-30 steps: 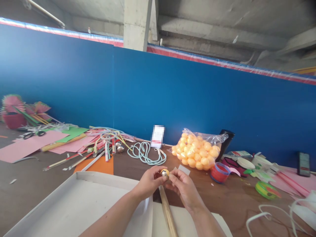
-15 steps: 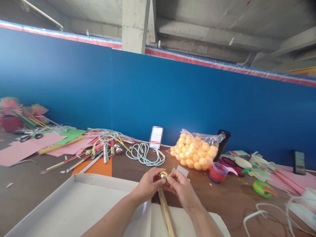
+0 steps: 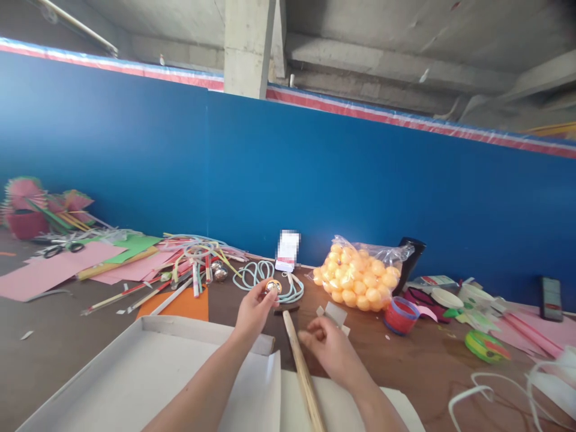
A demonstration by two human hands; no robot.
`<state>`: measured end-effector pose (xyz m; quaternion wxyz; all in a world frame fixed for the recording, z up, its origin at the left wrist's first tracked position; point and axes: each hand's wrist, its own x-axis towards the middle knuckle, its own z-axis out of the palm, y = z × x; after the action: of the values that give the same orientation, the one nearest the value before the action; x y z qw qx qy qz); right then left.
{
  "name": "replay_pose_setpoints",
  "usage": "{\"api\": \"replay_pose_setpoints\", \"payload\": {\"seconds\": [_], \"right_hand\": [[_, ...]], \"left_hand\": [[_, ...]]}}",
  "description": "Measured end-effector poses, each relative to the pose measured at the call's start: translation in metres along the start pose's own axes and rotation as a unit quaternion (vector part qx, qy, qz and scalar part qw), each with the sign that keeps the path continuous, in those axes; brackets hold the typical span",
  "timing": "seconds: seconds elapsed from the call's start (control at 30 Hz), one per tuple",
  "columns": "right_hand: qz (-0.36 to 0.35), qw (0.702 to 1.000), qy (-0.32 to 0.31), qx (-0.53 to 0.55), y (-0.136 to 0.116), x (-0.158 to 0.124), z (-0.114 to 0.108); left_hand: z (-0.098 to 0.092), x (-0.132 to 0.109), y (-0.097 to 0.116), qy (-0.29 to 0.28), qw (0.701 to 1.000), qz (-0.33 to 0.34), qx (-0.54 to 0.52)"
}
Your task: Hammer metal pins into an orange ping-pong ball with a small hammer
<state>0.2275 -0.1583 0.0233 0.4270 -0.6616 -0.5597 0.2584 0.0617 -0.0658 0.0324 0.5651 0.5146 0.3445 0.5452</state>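
Note:
Up over the coiled pale blue cord, my left hand pinches a small shiny ball, silver with some orange showing. My right hand is lower and to the right, its fingers loosely curled and apart, with nothing visible in them. Between the two hands lies a hammer; its wooden handle points toward me and its dark head is at the far end. Small pale pieces of paper or film lie just beyond my right hand.
A white box lid is at front left. Behind it are drinking straws, coloured paper, scissors and shiny silver balls. A clear bag of orange balls stands beyond my right hand, beside a red tape roll. A blue partition rises behind.
My hands, together at the ball before, have come apart. My left hand has carried the ball up and to the left; my right hand has let go and moved slightly down. The hammer's head now shows.

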Motion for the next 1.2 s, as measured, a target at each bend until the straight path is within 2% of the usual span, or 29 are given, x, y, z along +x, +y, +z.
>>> {"api": "replay_pose_setpoints", "payload": {"seconds": [0.1, 0.23, 0.3, 0.43, 0.6, 0.7, 0.87, 1.0, 1.2], "right_hand": [[-0.002, 0.989, -0.053, -0.135, 0.002, -0.009, 0.008], [-0.006, 0.977, -0.029, -0.209, 0.002, -0.011, 0.021], [0.018, 0.983, -0.033, -0.18, 0.002, -0.008, 0.024], [0.074, 0.992, -0.086, -0.045, 0.0, 0.0, 0.02], [0.01, 0.995, 0.003, 0.103, -0.015, -0.005, 0.014], [0.011, 0.985, -0.002, 0.171, -0.026, -0.012, 0.012], [-0.004, 0.975, -0.039, 0.219, -0.034, -0.018, 0.011], [-0.013, 0.978, -0.072, 0.194, -0.028, -0.017, 0.016], [-0.018, 0.981, -0.049, 0.188, -0.024, -0.015, 0.019]], "left_hand": [[-0.003, 0.002, -0.001, -0.008, 1.0, 0.001, -0.014], [0.003, 0.0, -0.006, -0.026, 0.998, -0.022, -0.044], [0.004, 0.001, -0.009, -0.024, 0.997, -0.029, -0.062], [0.001, 0.005, -0.013, -0.018, 0.997, -0.028, -0.072], [-0.002, 0.01, -0.017, 0.003, 0.998, -0.029, -0.049], [-0.003, 0.011, -0.02, 0.024, 0.999, -0.023, -0.021], [-0.004, 0.013, -0.024, 0.038, 0.999, -0.007, 0.019], [-0.004, 0.011, -0.023, 0.034, 0.999, -0.005, 0.033], [-0.003, 0.009, -0.02, 0.03, 0.999, -0.007, 0.042]]}}
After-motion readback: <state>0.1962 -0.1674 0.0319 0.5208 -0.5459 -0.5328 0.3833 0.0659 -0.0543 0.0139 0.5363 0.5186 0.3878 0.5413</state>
